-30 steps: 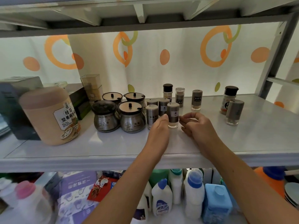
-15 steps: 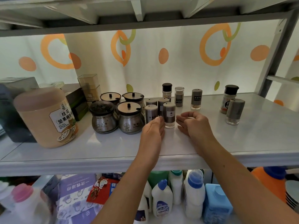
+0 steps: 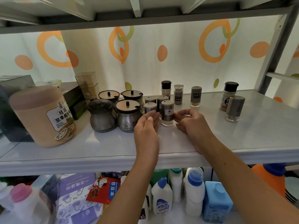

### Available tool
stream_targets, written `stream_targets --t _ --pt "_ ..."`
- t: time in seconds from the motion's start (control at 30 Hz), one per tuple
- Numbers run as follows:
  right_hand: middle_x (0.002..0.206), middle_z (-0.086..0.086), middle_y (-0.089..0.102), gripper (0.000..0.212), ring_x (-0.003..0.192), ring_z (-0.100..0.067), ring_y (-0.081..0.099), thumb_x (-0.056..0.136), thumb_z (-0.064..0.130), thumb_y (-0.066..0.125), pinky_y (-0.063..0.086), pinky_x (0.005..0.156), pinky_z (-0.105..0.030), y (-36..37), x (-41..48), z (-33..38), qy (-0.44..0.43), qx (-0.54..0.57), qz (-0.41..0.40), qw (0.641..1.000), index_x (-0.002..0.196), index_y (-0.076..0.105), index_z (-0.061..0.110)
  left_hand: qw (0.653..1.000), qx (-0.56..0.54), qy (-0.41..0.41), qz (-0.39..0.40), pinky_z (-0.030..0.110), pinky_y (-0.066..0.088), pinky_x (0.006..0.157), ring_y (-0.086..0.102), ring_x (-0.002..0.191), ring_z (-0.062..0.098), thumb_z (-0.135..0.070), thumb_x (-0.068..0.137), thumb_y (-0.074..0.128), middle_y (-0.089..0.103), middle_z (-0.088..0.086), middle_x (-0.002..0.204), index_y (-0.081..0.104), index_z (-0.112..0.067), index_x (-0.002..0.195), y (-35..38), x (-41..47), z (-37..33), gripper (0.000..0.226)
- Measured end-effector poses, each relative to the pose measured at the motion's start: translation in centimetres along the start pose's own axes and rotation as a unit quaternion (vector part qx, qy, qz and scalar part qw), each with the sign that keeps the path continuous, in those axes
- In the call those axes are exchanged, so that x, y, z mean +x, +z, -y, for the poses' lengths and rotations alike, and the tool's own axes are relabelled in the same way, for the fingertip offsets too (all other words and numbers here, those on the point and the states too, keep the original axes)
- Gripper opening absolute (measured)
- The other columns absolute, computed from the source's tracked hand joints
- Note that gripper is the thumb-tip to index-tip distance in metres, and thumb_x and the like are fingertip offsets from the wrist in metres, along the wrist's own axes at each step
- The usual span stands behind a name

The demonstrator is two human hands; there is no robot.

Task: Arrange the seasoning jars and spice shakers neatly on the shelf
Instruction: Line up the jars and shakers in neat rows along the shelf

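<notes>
The front shaker (image 3: 167, 113) stood upright on the shelf (image 3: 242, 139), at the right end of a tight cluster of shakers. The right hand (image 3: 192, 125) touched its side with curled fingertips; the left hand (image 3: 147, 126) hovered open just beside it, holding nothing. It looked light, rigid and smooth, best pinched around the labelled middle. Bare shelf lay to the right; the metal jars (image 3: 127, 117) crowded the left

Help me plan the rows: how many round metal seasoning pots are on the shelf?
4: two in front, two behind, left of the shakers. None seems hidden.
</notes>
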State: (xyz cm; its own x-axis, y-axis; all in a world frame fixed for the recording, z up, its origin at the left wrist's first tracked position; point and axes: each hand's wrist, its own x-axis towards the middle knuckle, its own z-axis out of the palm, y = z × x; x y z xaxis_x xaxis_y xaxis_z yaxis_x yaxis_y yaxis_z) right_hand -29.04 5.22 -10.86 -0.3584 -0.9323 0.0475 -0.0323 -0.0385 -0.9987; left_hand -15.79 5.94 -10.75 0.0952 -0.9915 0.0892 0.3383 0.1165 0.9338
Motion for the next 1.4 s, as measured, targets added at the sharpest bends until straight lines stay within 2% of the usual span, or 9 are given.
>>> stream_targets --t 0.17,0.47,0.67,1.0,1.13,1.4 --pt "0.107 -0.004 0.072 0.029 0.104 -0.014 0.068 0.087 -0.008 0.049 0.055 0.096 -0.040 0.0 -0.1 0.0 0.002 0.021 0.007 1.000 0.096 0.062 0.017 0.998 -0.018 -0.026 -0.050 0.028 0.053 0.089 0.066 0.102 0.020 -0.007 0.097 0.041 0.070 0.007 0.101 0.059 -0.021 0.099 0.0 0.8 0.0 0.023" --pt "0.108 -0.004 0.072 0.030 0.103 -0.013 0.068 0.087 -0.010 0.047 0.055 0.095 -0.038 0.0 -0.2 0.0 0.006 0.024 0.012 1.000 0.098 0.062 0.014 0.997 -0.007 -0.057 -0.044 0.027 0.051 0.086 0.065 0.101 0.022 -0.007 0.097 0.042 0.069 0.009 0.101 0.057 -0.022 0.095 0.1 1.5 0.2 0.021" --pt "0.108 -0.003 0.072 0.031 0.103 -0.012 0.068 0.087 -0.010 0.047 0.055 0.096 -0.039 0.0 -0.2 0.0 0.008 0.023 0.018 1.000 0.099 0.062 0.014 0.997 0.003 -0.046 -0.053 0.032 0.051 0.090 0.065 0.102 0.022 -0.009 0.096 0.043 0.068 0.010 0.107 0.056 -0.024 0.098 -0.1 1.7 0.4 0.020" --pt "0.112 -0.005 0.072 0.035 0.107 -0.013 0.067 0.084 -0.015 0.049 0.054 0.097 -0.036 -0.1 -0.4 0.1 0.005 0.002 0.037 0.999 0.101 0.062 0.013 0.998 0.009 -0.040 -0.049 0.026 0.049 0.082 0.063 0.103 0.021 -0.010 0.097 0.043 0.066 0.010 0.109 0.056 -0.023 0.103 -0.1 1.6 0.4 0.020" --pt "0.112 -0.005 0.072 0.035 0.107 -0.013 0.067 0.084 -0.014 0.049 0.054 0.097 -0.036 -0.1 -0.4 0.1 0.007 -0.007 0.040 0.999 0.103 0.062 0.012 0.998 0.013 -0.038 -0.040 0.028 0.050 0.087 0.063 0.105 0.020 -0.010 0.097 0.043 0.067 0.009 0.110 0.057 -0.022 0.104 0.0 1.5 0.4 0.020" --pt "0.107 -0.003 0.074 0.033 0.103 -0.011 0.069 0.085 -0.013 0.050 0.054 0.097 -0.036 -0.2 -0.5 0.1 -0.010 0.005 0.023 1.000 0.100 0.063 0.013 0.998 0.062 -0.013 -0.026 0.028 0.048 0.088 0.062 0.104 0.018 -0.012 0.095 0.044 0.067 0.005 0.107 0.056 -0.027 0.098 0.1 0.5 0.1 0.019"
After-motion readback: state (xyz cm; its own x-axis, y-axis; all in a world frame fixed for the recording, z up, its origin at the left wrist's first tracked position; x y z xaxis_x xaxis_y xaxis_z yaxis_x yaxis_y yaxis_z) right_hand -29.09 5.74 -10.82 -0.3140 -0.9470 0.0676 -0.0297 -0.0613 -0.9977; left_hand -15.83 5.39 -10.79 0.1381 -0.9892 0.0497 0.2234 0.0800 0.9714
